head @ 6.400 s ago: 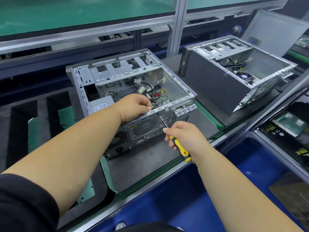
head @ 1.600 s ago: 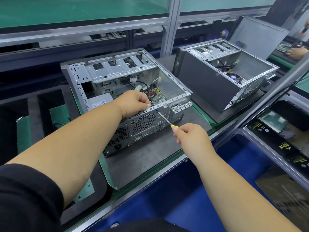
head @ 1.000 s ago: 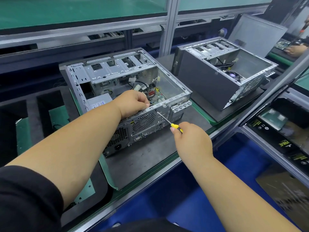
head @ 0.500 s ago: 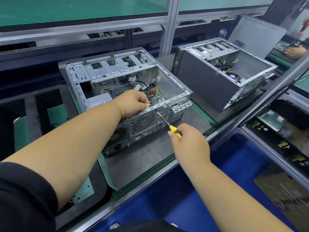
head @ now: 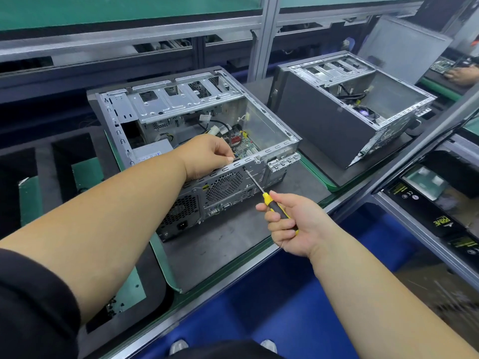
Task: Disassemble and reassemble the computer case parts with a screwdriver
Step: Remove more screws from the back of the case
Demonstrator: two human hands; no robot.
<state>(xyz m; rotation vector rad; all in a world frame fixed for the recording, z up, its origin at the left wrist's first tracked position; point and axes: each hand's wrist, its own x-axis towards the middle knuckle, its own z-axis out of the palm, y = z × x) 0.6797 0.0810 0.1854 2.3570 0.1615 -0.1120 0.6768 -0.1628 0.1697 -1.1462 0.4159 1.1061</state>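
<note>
An open computer case [head: 181,104] lies on its side on a dark mat, its rear panel with fan grilles facing me. My left hand [head: 207,155] rests on the top rear edge of the case, fingers curled over the rim. My right hand [head: 293,224] grips the yellow-and-black handle of a screwdriver [head: 274,206]. Its thin shaft points up and left, and the tip touches a screw spot on the rear panel just under the rim. Inside the case I see a motherboard, cables and a power supply.
A second open case [head: 344,112] lies to the right on its own mat, with a grey side panel [head: 404,45] leaning behind it. Another person's hand [head: 464,75] is at the far right. Boxes [head: 440,203] sit on a lower shelf at right. Dark foam cut-outs lie at left.
My right hand has rolled on the screwdriver handle, so more of the yellow-and-black grip shows. The tip stays at the same spot on the rear panel. My left hand has not moved.
</note>
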